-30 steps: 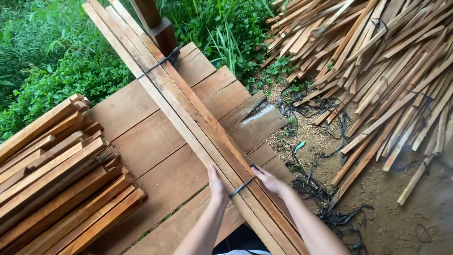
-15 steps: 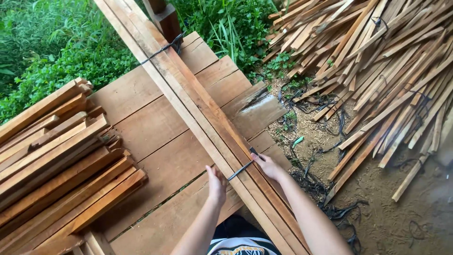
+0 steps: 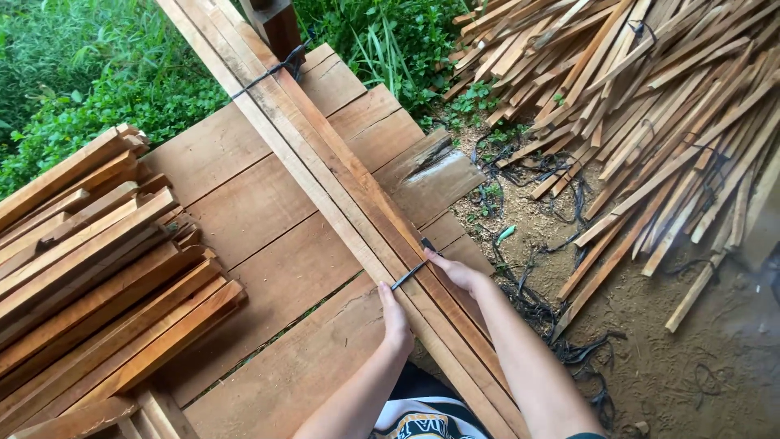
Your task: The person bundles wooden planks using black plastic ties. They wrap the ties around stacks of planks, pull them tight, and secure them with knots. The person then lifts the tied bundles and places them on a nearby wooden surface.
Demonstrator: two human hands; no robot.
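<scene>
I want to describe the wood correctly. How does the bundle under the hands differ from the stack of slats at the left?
The long bundle is bound by a dark strap, pulled by the left hand and right hand; the left stack shows no strap. The bundle runs beyond the frame; the stack's slats are shorter, with ends showing. Both lie on the plank platform.

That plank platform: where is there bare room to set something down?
The platform is bare between the stacked slats and the long bundle of strips, and again in a small patch beyond the bundle. Both hands, left hand and right hand, grip the black strap. The heap of sticks crowds the ground.
</scene>
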